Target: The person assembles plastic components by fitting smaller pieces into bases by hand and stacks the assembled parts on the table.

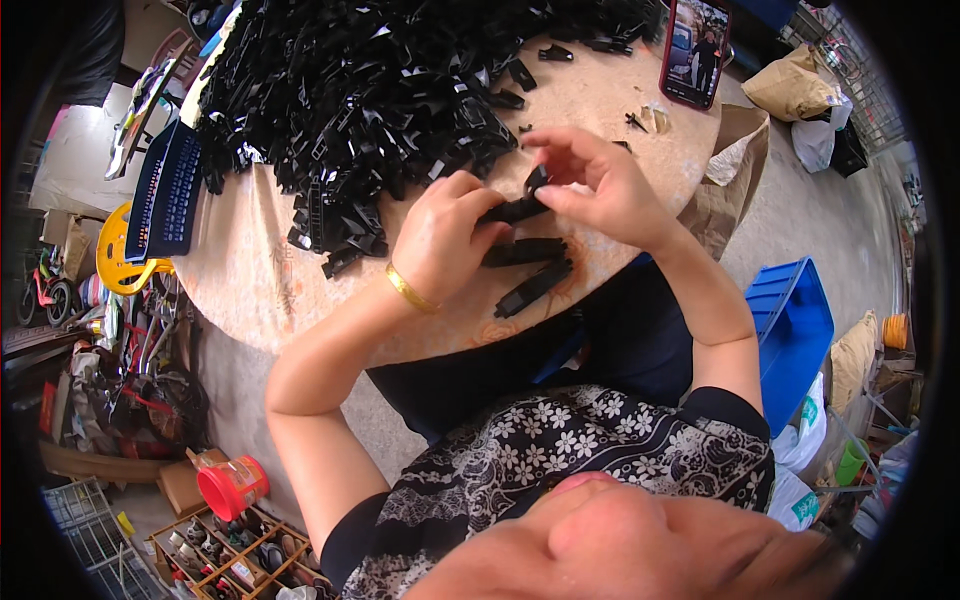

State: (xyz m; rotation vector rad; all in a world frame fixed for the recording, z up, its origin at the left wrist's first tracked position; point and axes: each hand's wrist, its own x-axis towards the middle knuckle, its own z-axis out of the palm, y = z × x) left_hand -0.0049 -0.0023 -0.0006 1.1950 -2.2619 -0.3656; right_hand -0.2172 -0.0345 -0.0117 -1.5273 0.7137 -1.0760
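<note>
Over the near part of the round table (pixel 240 270), my left hand (pixel 440 232) is closed round a long black plastic part (pixel 518 208). My right hand (pixel 605 190) is at the other end of that part, thumb and index finger pinching a small black piece (pixel 538 180) that stands up from it. Its other fingers are curled. Two more long black plastic parts (pixel 535 288) lie on the table just below my hands. A large heap of similar black plastic parts (pixel 350 95) covers the table's far side. My left fingertips are partly hidden.
A phone (pixel 695 50) in a dark red case stands at the far right of the table. Small scraps (pixel 652 120) lie nearby. A dark blue basket (pixel 165 195) on a yellow stool (pixel 115 250) is at the left. A blue crate (pixel 795 340) stands at the right, a red bucket (pixel 232 487) lower left.
</note>
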